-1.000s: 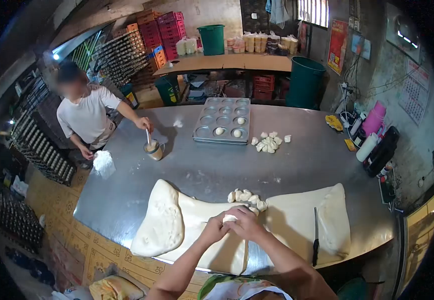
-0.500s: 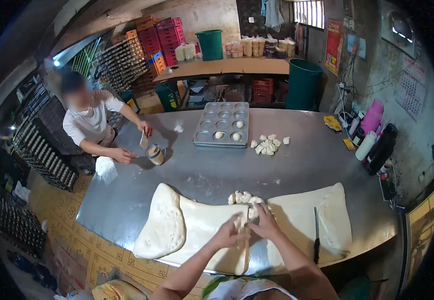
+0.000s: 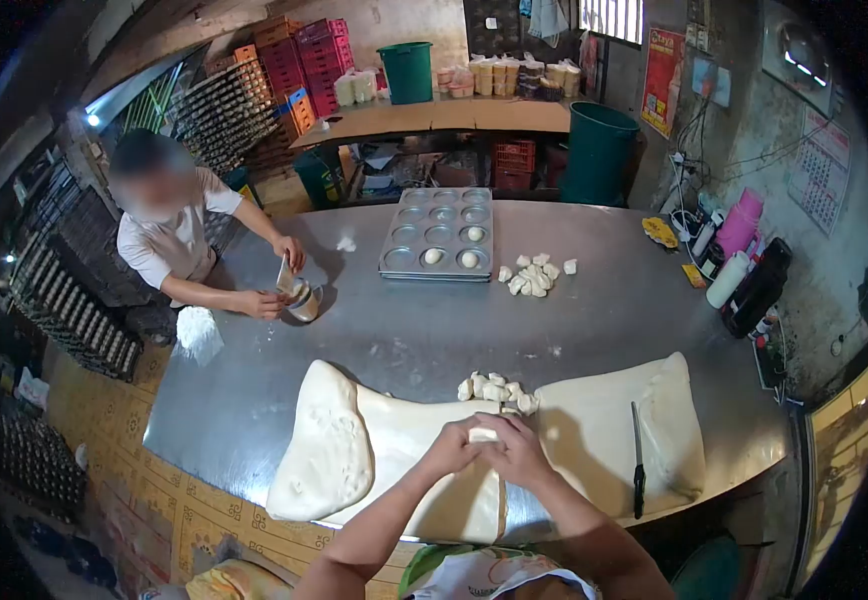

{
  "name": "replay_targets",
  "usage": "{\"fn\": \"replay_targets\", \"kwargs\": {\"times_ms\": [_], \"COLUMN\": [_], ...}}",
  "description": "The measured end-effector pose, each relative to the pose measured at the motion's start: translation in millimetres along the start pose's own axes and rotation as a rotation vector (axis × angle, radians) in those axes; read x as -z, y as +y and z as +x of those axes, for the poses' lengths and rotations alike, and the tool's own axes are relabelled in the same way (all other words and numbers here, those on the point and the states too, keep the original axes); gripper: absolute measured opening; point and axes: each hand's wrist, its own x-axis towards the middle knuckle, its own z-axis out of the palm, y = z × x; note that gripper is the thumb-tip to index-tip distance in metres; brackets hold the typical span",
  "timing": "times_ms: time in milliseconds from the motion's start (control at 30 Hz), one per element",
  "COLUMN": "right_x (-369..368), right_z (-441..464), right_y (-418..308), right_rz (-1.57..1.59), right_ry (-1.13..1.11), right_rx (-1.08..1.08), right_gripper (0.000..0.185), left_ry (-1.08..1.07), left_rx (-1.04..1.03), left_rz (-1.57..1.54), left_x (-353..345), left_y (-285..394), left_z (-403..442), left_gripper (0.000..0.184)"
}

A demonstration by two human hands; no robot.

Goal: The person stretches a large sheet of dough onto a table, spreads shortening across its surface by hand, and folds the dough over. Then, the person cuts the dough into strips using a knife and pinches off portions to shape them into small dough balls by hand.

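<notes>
My left hand [image 3: 450, 449] and my right hand [image 3: 522, 452] meet above the right edge of the left dough slab [image 3: 404, 430]. Between them they grip a small pale dough piece [image 3: 484, 435], partly covered by my fingers. Just beyond my hands, a cluster of cut dough pieces [image 3: 495, 388] lies on the metal table [image 3: 424, 350]. A second dough slab [image 3: 594, 410] spreads out to the right, and a long knife [image 3: 638, 460] with a black handle rests on it. The left slab's far-left end is folded over into a thick flap [image 3: 324, 440].
Farther back are a stacked muffin tray [image 3: 416, 235] with several cups and 3 dough balls, and a dough pile [image 3: 532, 276]. A co-worker [image 3: 169, 225] at left works over a jar [image 3: 302, 302]. Bottles and a pink thermos [image 3: 740, 222] line the right wall.
My hands have come together from apart and now grip a dough piece between them. The co-worker's hand has moved right, to the jar. The camera view has shifted slightly.
</notes>
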Motion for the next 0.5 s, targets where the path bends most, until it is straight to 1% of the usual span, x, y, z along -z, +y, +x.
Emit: {"fn": "replay_targets", "kwargs": {"times_ms": [100, 167, 200, 267, 300, 333, 367, 433, 500], "right_x": [-18.6, 1.8, 7.4, 6.9, 9.2, 11.2, 10.6, 6.4, 26.5], "right_z": [-7.4, -0.4, 8.4, 11.0, 7.2, 9.7, 10.5, 5.3, 9.0], "right_y": [33.2, 30.7, 41.8, 68.3, 67.2, 66.6, 62.5, 50.1, 10.3], "right_rz": [-0.172, -0.319, -0.325, -0.493, -0.492, -0.428, -0.361, -0.221, -0.244], "right_ry": [0.156, 0.035, 0.046, -0.154, -0.144, -0.114, -0.09, -0.044, -0.454], "right_rx": [-0.076, -0.179, -0.19, -0.419, -0.435, -0.342, -0.25, -0.076, -0.107], "right_gripper": [0.033, 0.029, 0.029, 0.035, 0.035, 0.038, 0.041, 0.048, 0.035], "left_ry": [-0.034, -0.2, -0.213, -0.092, -0.098, -0.094, -0.101, 0.308, 0.257], "left_rx": [-0.002, 0.022, 0.012, -0.36, -0.175, 0.005, 0.001, -0.045, -0.118], "left_rz": [0.176, 0.563, 0.559, 0.212, 0.145, 0.082, 0.08, 0.174, 0.161], "left_x": [-16.1, -17.8, -20.9, -27.2, -20.7, -14.5, -16.5, -23.5, -10.8], "left_y": [-18.3, 1.1, 6.0, 15.1, 28.6, 38.9, 23.9, -18.1, -9.1], "left_z": [0.5, -4.2, -4.6, -15.8, -16.7, -11.5, -7.0, -1.7, 20.3], "left_gripper": [0.024, 0.023, 0.023, 0.029, 0.033, 0.036, 0.036, 0.042, 0.04]}}
